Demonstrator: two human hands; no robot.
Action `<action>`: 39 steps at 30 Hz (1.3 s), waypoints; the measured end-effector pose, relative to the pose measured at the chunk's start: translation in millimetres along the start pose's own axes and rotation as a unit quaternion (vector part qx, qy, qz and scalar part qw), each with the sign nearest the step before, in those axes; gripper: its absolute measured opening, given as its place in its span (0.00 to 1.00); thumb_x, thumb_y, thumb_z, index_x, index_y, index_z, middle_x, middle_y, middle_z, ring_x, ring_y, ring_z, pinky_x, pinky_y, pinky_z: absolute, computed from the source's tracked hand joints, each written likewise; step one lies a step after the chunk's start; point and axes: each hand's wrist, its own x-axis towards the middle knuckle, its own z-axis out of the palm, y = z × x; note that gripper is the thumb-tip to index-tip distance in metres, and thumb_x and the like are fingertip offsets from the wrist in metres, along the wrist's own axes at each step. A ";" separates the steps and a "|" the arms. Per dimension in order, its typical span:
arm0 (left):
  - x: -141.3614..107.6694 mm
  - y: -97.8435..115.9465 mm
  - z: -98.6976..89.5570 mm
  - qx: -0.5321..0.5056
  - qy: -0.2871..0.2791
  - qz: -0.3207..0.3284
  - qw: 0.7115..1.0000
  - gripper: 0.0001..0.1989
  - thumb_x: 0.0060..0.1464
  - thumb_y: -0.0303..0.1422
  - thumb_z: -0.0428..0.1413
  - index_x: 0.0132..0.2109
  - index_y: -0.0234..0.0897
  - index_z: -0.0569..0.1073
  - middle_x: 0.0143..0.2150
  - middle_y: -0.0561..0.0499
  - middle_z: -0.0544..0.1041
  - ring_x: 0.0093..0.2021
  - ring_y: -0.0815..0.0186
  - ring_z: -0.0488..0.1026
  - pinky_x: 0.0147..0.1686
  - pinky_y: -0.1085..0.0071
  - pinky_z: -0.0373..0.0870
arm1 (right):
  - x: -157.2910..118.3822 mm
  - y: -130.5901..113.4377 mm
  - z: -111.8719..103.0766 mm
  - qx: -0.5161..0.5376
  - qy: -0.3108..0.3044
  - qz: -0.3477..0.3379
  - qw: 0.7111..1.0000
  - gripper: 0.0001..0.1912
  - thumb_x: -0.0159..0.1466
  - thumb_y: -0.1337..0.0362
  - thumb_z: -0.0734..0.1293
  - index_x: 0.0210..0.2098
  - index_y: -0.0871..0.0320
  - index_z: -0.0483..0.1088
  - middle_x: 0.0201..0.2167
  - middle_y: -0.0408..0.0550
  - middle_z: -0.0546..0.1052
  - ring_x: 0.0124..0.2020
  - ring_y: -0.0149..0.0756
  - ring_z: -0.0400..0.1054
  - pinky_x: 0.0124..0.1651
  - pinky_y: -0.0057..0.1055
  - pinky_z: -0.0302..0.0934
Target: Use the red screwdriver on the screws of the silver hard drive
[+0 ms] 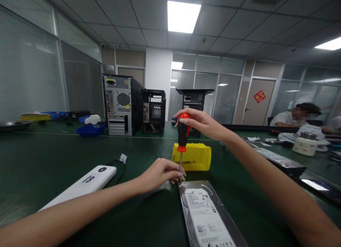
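A screwdriver [183,135] with a black and red handle stands nearly upright, its tip at the far left corner of a silver hard drive [225,218]. My right hand [198,121] grips the top of the handle between thumb and fingers. Lower down, my left hand [165,173] is closed in a pinch around the shaft, close to the tip. Those fingertips partly hide the tip, and I cannot make out whether a screw is there. The drive lies label side up on the green table, running out of view at the bottom.
Just behind the hands is a yellow bin [198,158]. A white power bank [90,181] with a cable lies left. Computer cases [124,105] stand at the back, near a blue tray [90,130]. To the right are another drive [279,158], a phone [317,185], a jar [305,144] and a seated person [285,115].
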 end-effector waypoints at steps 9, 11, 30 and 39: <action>-1.6 3.0 -0.2 0.004 0.010 -0.012 1.000 0.13 0.56 0.33 0.53 0.45 0.30 0.73 0.39 0.45 0.79 0.39 0.62 0.75 0.41 0.68 0.70 | 1.9 5.0 2.5 0.074 -0.015 0.020 0.997 0.12 0.63 0.57 0.61 0.41 0.59 0.61 0.37 0.49 0.74 0.30 0.29 0.69 0.23 0.22 0.62; -1.7 3.6 -0.6 0.001 0.009 -0.013 1.000 0.14 0.56 0.33 0.53 0.47 0.29 0.72 0.40 0.44 0.79 0.40 0.62 0.76 0.42 0.67 0.70 | 2.5 5.6 6.4 0.119 -0.022 0.026 0.992 0.11 0.63 0.58 0.61 0.40 0.58 0.59 0.37 0.49 0.74 0.28 0.28 0.68 0.20 0.20 0.60; 0.1 4.7 -1.3 0.044 0.041 0.003 0.998 0.14 0.52 0.32 0.57 0.44 0.28 0.75 0.39 0.44 0.79 0.39 0.60 0.76 0.43 0.68 0.71 | 3.4 7.1 24.5 0.140 0.027 0.013 0.990 0.12 0.66 0.58 0.57 0.45 0.57 0.61 0.35 0.47 0.69 0.29 0.28 0.67 0.19 0.18 0.60; 1.4 0.4 -3.6 0.050 0.034 0.002 0.998 0.14 0.53 0.35 0.57 0.44 0.32 0.76 0.40 0.46 0.79 0.40 0.61 0.76 0.42 0.69 0.70 | 7.3 14.8 30.4 0.155 0.035 0.024 0.987 0.16 0.66 0.56 0.55 0.50 0.55 0.60 0.32 0.46 0.70 0.30 0.30 0.68 0.20 0.19 0.60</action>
